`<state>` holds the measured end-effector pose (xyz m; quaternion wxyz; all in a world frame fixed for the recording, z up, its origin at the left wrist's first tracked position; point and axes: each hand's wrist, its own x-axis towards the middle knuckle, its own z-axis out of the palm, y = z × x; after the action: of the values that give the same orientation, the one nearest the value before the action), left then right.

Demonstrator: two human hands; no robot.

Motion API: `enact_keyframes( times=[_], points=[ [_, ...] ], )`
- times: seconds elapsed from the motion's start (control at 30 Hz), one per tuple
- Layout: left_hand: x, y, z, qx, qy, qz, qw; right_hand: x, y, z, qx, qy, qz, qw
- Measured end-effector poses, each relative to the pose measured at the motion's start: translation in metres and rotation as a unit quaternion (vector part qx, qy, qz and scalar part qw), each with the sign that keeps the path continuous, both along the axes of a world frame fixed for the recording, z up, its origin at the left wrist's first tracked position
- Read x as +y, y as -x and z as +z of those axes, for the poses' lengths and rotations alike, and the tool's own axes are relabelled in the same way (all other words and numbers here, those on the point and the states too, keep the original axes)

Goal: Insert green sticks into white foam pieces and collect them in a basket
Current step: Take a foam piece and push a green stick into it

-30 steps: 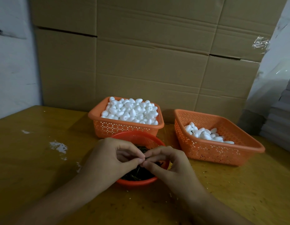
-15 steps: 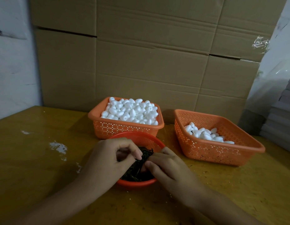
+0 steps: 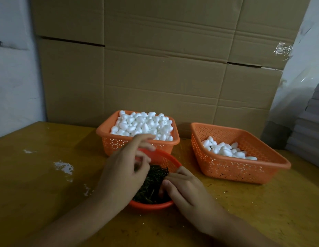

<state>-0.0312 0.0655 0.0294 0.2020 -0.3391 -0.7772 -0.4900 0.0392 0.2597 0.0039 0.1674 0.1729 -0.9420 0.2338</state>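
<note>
Though blurred, left hand [image 3: 124, 172] seemingly loose, aloft; right hand [image 3: 188, 192] among sticks [image 3: 151, 183].

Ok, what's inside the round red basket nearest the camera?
The basket holds a pile of dark green sticks. The left hand hovers over its left side and the right hand reaches into its right side, so those parts and the bottom are hidden.

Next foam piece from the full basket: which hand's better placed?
Left. The left hand stretches toward the near rim of the full orange plastic basket; the right hand is down in the round red bowl of green sticks.
</note>
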Motion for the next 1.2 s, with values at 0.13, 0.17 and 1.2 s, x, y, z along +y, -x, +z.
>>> enact_keyframes(
  times=[0.13, 0.17, 1.2],
  points=[
    [0.019, 0.042, 0.043, 0.072, 0.112, 0.097, 0.986, -0.001, 0.0, 0.0, 0.004, 0.003, -0.003, 1.0],
    [0.023, 0.059, 0.054, 0.068, 0.165, 0.117, 0.977, -0.001, 0.0, 0.001, 0.004, 0.002, -0.003, 1.0],
    [0.062, 0.151, 0.051, -0.203, 0.334, 0.2, 0.898, 0.001, -0.002, -0.003, 0.027, 0.003, 0.009, 1.0]
  ],
)
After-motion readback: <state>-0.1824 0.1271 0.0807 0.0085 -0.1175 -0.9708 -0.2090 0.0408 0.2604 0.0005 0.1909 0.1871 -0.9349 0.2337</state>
